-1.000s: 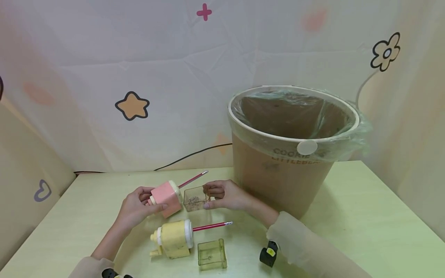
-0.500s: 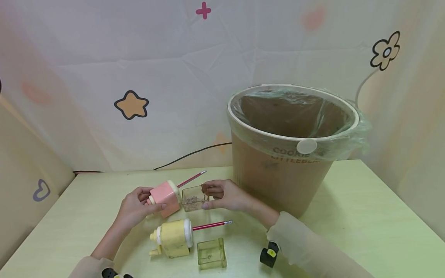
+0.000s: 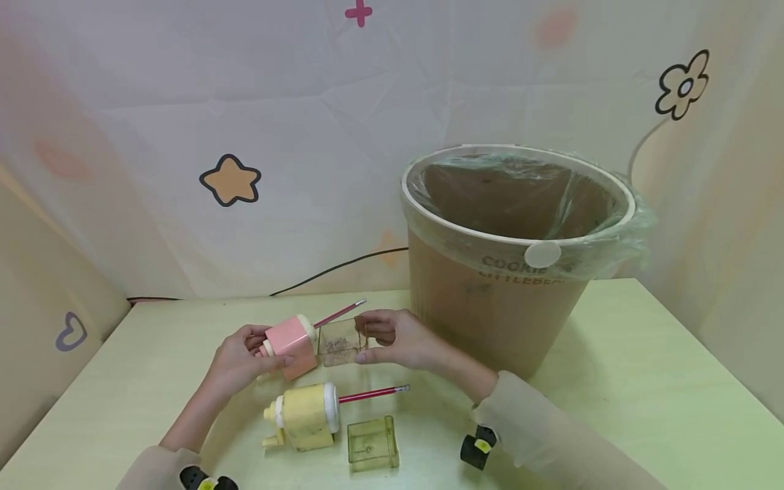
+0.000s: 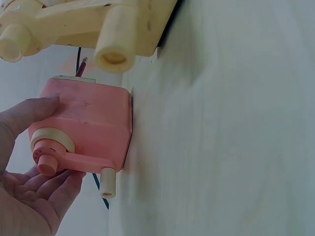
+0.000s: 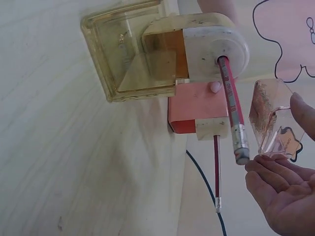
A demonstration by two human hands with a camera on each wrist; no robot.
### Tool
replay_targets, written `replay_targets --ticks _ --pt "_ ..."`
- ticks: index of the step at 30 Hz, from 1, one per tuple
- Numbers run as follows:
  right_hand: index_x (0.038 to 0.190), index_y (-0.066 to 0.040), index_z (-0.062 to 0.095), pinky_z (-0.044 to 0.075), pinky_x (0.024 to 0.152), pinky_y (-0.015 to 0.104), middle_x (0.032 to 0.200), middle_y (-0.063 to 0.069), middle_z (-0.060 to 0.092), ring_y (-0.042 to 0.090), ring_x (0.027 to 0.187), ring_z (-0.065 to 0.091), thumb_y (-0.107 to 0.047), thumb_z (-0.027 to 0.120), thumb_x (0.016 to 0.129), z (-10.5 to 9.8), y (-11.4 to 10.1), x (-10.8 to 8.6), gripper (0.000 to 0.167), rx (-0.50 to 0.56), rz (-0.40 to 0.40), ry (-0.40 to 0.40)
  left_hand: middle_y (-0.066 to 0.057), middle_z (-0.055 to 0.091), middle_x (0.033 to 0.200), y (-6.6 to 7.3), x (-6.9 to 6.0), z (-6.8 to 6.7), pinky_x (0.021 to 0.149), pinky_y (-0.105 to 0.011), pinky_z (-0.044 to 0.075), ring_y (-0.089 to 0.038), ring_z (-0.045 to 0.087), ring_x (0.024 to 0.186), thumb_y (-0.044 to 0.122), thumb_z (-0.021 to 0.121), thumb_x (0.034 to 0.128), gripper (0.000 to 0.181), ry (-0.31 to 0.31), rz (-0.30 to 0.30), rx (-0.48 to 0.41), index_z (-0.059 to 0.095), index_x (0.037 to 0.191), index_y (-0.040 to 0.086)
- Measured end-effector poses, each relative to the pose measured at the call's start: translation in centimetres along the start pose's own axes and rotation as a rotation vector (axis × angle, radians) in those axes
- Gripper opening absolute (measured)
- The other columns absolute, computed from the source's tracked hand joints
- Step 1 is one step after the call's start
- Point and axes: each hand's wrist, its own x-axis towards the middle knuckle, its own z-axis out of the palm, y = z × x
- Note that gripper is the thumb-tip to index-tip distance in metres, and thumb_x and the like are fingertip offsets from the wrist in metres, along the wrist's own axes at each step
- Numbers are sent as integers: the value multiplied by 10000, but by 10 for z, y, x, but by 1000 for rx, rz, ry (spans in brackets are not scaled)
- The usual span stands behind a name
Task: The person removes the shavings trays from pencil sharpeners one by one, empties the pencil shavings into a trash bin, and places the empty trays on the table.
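Observation:
My left hand [image 3: 235,364] grips a pink crank pencil sharpener [image 3: 289,344], thumb on its near side. A red pencil [image 3: 339,313] sticks out of that sharpener's front. My right hand [image 3: 401,340] pinches a clear shavings drawer [image 3: 335,333] by its right end, close beside the sharpener's front. Pencil shavings [image 3: 336,347] lie inside the drawer. In the right wrist view, the thumb and fingers hold the clear drawer [image 5: 268,110] from opposite sides. The left wrist view shows the pink sharpener's crank [image 4: 83,161] facing the camera.
Nearer on the table [image 3: 582,422] lies a yellow crank sharpener [image 3: 306,416] with a red pencil [image 3: 370,395] in it. To its right is a yellowish clear drawer [image 3: 372,446]. A large brown bin [image 3: 490,306] with a plastic liner stands behind the right forearm.
My right hand has raised the clear drawer slightly and brought it a little left, closer to the pink sharpener. The left hand keeps its grip. The head view has tilted down slightly.

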Motion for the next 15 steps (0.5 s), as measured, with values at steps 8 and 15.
replay_targets --ticks 8,15 --pt "1314 15 434 394 972 327 1298 163 503 258 1205 468 -179 726 779 -4 -10 -5 639 18 -10 29 -244 526 1192 0 1 0 765 -246 493 -290 540 1042 215 786 707 689 -1 -1 23 427 1227 -61" --pt "1341 -8 408 378 987 321 1310 137 499 232 1215 460 -182 731 777 -8 -23 -10 673 43 -5 35 -239 531 1184 -1 1 -1 805 -304 485 -301 533 1050 262 789 701 718 3 2 59 429 1229 -66"
